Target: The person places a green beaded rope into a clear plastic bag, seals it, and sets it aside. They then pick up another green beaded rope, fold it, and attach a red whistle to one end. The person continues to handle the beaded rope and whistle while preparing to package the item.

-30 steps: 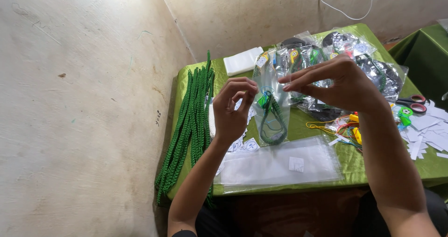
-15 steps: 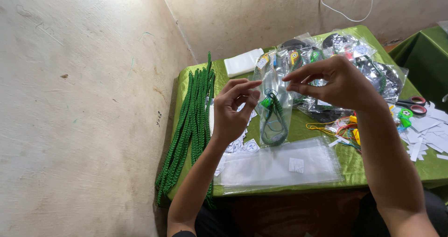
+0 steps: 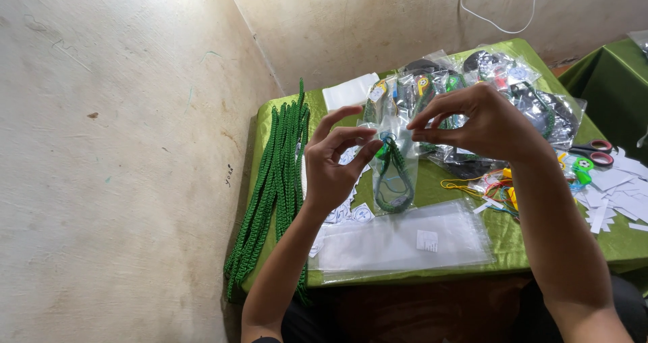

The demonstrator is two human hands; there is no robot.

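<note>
I hold a small clear plastic bag (image 3: 395,174) upright above the green table (image 3: 526,238). Inside it hangs a green braided cord loop with a small coloured charm. My left hand (image 3: 337,164) pinches the bag's left side near the top with thumb and fingers. My right hand (image 3: 472,123) pinches the bag's top edge from the right. Both hands are raised over the table's middle.
A bundle of green braided cords (image 3: 273,194) lies along the table's left edge. Flat clear bags (image 3: 405,242) lie at the front. Filled packets (image 3: 513,93) are piled at the back; scissors (image 3: 594,150), paper slips (image 3: 617,194) and coloured strings (image 3: 493,188) lie right.
My right hand has slid slightly left along the bag's top. The left hand's fingers have shifted a little on the bag. The bag stays in about the same spot.
</note>
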